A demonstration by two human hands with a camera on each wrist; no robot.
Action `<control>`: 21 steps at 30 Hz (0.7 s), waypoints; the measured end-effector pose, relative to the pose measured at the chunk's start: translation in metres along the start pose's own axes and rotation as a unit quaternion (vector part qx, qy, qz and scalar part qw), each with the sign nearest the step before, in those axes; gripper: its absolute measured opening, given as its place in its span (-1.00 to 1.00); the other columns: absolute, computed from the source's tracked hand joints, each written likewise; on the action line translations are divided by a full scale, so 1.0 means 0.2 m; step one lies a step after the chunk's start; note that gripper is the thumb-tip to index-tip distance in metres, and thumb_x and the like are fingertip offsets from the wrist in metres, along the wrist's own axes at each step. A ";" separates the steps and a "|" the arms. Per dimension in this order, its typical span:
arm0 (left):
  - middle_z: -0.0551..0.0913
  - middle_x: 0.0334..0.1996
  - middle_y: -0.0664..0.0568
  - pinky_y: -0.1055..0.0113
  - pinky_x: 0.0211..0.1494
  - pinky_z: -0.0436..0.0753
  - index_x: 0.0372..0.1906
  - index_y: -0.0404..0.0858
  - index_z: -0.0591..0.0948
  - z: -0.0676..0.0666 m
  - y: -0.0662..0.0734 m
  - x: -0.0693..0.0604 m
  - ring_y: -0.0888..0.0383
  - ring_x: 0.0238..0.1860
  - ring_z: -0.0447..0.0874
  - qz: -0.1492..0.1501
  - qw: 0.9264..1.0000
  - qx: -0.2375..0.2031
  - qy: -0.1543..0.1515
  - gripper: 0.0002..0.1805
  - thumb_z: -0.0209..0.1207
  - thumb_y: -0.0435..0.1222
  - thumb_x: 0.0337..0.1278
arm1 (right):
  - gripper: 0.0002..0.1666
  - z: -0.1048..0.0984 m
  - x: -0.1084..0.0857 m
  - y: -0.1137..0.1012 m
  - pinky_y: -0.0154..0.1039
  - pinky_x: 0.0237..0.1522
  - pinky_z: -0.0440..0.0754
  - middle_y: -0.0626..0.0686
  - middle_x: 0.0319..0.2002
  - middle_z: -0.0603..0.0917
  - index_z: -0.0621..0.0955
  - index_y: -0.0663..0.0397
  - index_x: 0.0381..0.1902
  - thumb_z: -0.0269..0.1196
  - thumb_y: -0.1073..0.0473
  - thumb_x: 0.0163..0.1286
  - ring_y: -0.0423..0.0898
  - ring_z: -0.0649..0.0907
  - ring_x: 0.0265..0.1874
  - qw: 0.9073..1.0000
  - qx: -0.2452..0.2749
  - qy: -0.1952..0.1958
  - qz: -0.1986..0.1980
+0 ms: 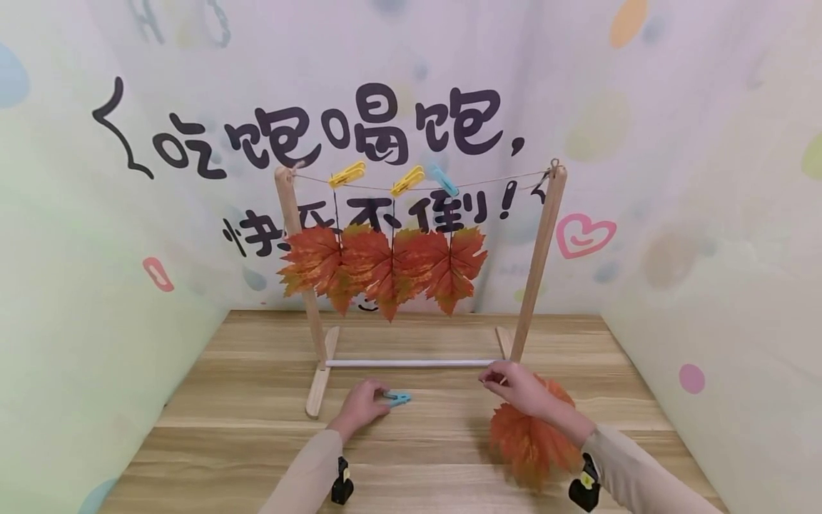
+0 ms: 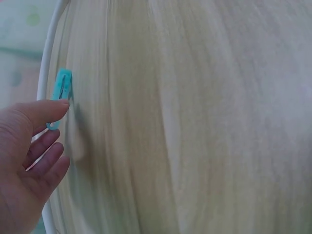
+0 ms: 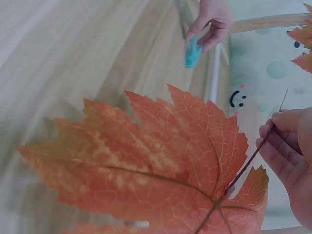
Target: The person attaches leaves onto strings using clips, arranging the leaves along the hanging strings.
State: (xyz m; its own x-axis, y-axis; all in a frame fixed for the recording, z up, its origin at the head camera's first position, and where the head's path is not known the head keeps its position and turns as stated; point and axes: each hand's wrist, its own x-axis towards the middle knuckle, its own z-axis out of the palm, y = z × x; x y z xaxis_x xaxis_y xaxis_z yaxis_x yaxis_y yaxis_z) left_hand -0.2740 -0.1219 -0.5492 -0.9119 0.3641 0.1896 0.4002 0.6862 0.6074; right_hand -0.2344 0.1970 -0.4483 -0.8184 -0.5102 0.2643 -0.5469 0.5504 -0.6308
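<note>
Low over the table, my left hand (image 1: 364,405) pinches a light-blue clothespin (image 1: 399,398) between thumb and fingers. In the left wrist view the clothespin (image 2: 62,83) points away from the thumb, and the other fingers are loosely bent. My right hand (image 1: 523,389) holds an orange-red artificial maple leaf (image 1: 534,446) by its thin dark stem. The right wrist view shows that stem (image 3: 249,160) pinched between thumb and fingers, with the leaf blade (image 3: 165,146) spread below the hand. Part of the leaf is behind the right forearm in the head view.
A wooden stand (image 1: 542,257) with a white crossbar (image 1: 417,363) holds a twine line (image 1: 494,178). Three similar leaves (image 1: 388,268) hang there from two yellow clothespins (image 1: 408,180) and a blue clothespin (image 1: 443,180). Behind the wooden table (image 1: 257,385) is a printed backdrop (image 1: 674,143).
</note>
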 end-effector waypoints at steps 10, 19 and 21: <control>0.60 -0.25 -0.15 0.07 -0.07 0.54 -0.23 -0.41 0.60 -0.08 0.07 0.01 -0.08 -0.17 0.56 -0.027 0.998 -0.044 -0.022 -0.69 0.30 -0.41 -0.23 | -0.89 -0.16 0.08 -0.06 -0.34 -0.42 0.59 0.05 -0.42 0.63 0.60 0.29 -0.29 0.17 0.42 0.21 -0.11 0.60 -0.42 0.999 -0.006 0.035 0.013; 0.62 -0.31 -0.15 0.12 -0.11 0.55 -0.28 -0.45 0.61 -0.15 0.13 0.07 -0.07 -0.22 0.58 0.053 0.997 -0.049 -0.006 -0.71 0.31 -0.46 -0.27 | -0.86 -0.25 0.13 -0.09 -0.34 -0.43 0.60 0.03 -0.41 0.65 0.62 0.24 -0.29 0.19 0.44 0.18 -0.14 0.62 -0.41 0.998 -0.032 0.059 -0.003; 0.62 -0.32 -0.15 0.13 -0.13 0.56 -0.29 -0.46 0.61 -0.17 0.15 0.08 -0.07 -0.23 0.58 0.069 0.997 -0.040 -0.005 -0.71 0.32 -0.47 -0.28 | -0.85 -0.27 0.14 -0.11 -0.34 -0.43 0.60 0.03 -0.40 0.66 0.62 0.24 -0.28 0.19 0.44 0.18 -0.14 0.62 -0.42 0.997 -0.037 0.069 -0.007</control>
State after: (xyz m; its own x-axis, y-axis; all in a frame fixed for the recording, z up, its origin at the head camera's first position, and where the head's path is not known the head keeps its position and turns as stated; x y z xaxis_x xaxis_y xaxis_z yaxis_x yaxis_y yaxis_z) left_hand -0.2794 -0.1163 -0.5017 -0.8481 0.4571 0.2681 0.5122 0.5772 0.6360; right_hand -0.2553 0.2067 -0.3881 -0.8239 -0.4255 0.3742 -0.5663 0.5934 -0.5721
